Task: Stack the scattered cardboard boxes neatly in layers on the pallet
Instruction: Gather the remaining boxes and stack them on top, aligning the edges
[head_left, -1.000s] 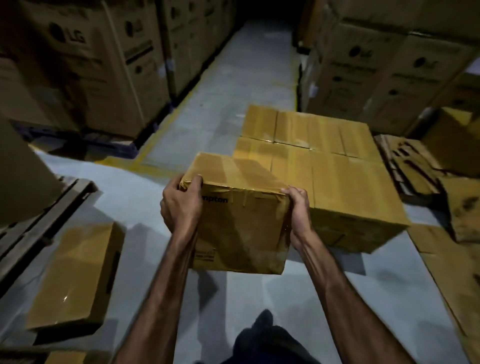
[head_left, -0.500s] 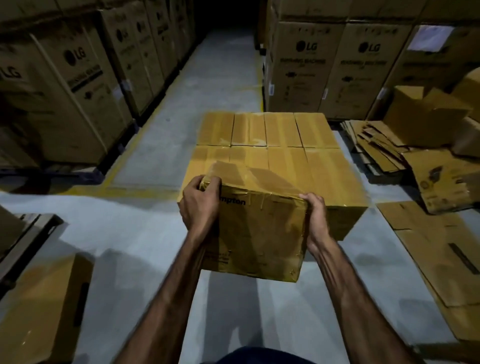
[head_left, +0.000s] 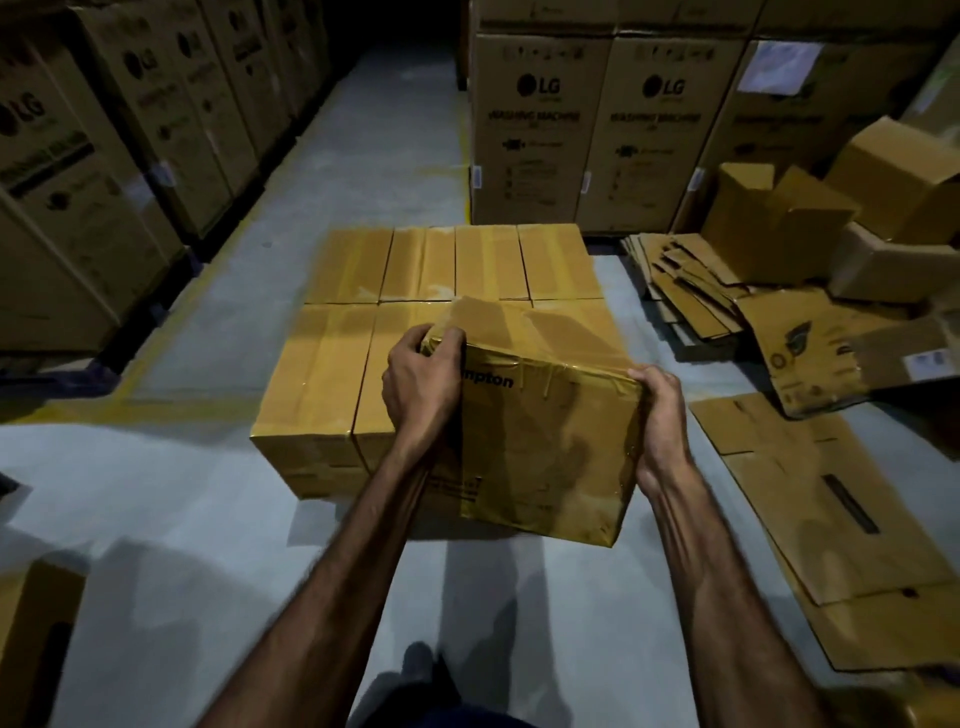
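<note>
While the stack of boxes (head_left: 441, 332) grew larger in the head view than it was a second ago, the person closed in on it with the carried box (head_left: 540, 436) held out front, and that was the big change: a moment back the stack sat off to the right and farther away, and now it lay squarely ahead, just beyond the load. Left hand (head_left: 418, 387) had its grip curled over the box's upper left corner, fingers hooked onto the top face; right hand (head_left: 660, 415) had its grip wrapped round the upper right edge, thumb on the near face. Both clamped on, neither slack. The box hung tilted, its far top edge overlapping the stack's near right portion in view, though whether it touched the layer beneath could not be told. The layer on show read as two rows of taped cartons, packed flush, and the pallet itself was hidden under them. That looked like the start of a second layer, with the set-down likely next at the near right. Flattened cardboard (head_left: 831, 509) littered the floor (head_left: 171, 478) to the right, and tall appliance cartons (head_left: 597, 130) walled the aisle behind.
</note>
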